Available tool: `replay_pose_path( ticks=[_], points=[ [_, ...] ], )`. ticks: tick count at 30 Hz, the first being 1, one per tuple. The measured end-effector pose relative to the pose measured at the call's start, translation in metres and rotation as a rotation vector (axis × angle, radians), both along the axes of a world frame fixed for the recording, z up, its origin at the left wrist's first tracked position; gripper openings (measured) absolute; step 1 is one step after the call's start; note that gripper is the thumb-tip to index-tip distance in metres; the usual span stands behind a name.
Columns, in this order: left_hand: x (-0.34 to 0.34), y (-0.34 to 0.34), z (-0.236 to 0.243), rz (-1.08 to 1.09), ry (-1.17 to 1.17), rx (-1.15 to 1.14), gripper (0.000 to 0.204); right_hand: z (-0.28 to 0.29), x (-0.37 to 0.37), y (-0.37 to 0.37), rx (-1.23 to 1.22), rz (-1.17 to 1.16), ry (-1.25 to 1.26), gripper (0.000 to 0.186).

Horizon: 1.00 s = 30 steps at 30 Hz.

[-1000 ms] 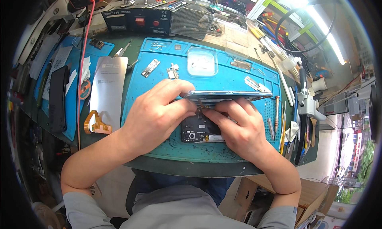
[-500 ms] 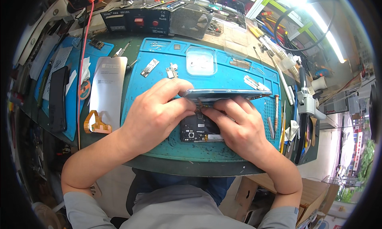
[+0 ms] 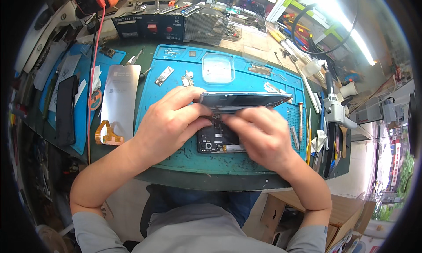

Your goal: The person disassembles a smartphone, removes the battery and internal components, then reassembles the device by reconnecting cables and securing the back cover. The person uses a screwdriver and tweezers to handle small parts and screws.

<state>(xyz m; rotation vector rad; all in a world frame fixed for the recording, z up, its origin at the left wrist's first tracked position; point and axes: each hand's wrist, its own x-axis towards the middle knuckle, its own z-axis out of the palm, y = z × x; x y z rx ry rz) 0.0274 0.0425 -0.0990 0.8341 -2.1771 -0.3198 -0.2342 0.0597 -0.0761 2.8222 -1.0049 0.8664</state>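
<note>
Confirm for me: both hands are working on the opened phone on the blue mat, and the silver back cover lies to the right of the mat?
Not quite. The head view shows the silver back cover lying to the left of the blue mat, not the right. The left hand and right hand are both on the opened phone on that mat.

Blue work mat [image 3: 246, 83], black phone body [image 3: 217, 141], silver back cover [image 3: 121, 94], red cable [image 3: 94, 55]

My left hand [image 3: 169, 123] and right hand [image 3: 259, 136] pinch a dark, glossy glass phone screen panel [image 3: 239, 99] over the black matt plastic phone body [image 3: 215, 141]. Blue matt rubbery work mat [image 3: 176, 68] underneath. Smooth silvery metal back plate [image 3: 121, 94] beside it, satin sheen.
</note>
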Motion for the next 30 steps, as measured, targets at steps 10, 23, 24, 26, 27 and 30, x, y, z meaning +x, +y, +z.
replay_pose_path(
  ticks=[10,23,24,26,27,30],
  points=[
    [0.003,0.005,-0.001,0.001,-0.015,-0.002,0.022,0.011,-0.026,-0.015,-0.052,-0.255,-0.076,0.032],
    [0.015,0.052,0.009,-0.015,0.021,0.281,0.083,0.008,-0.039,0.052,-0.41,0.0,0.131,0.024],
    [0.012,0.055,0.009,-0.027,0.017,0.252,0.083,0.007,-0.042,0.057,-0.407,0.012,0.167,0.023],
    [0.005,0.059,0.011,-0.05,0.008,0.195,0.082,0.004,-0.049,0.059,-0.33,0.058,0.202,0.026],
    [0.005,0.059,0.01,-0.038,-0.007,0.194,0.083,0.004,-0.05,0.058,-0.283,0.087,0.199,0.028],
    [0.009,0.059,0.009,-0.035,-0.041,0.297,0.088,0.012,-0.055,0.05,-0.129,0.114,0.187,0.044]
  ],
)
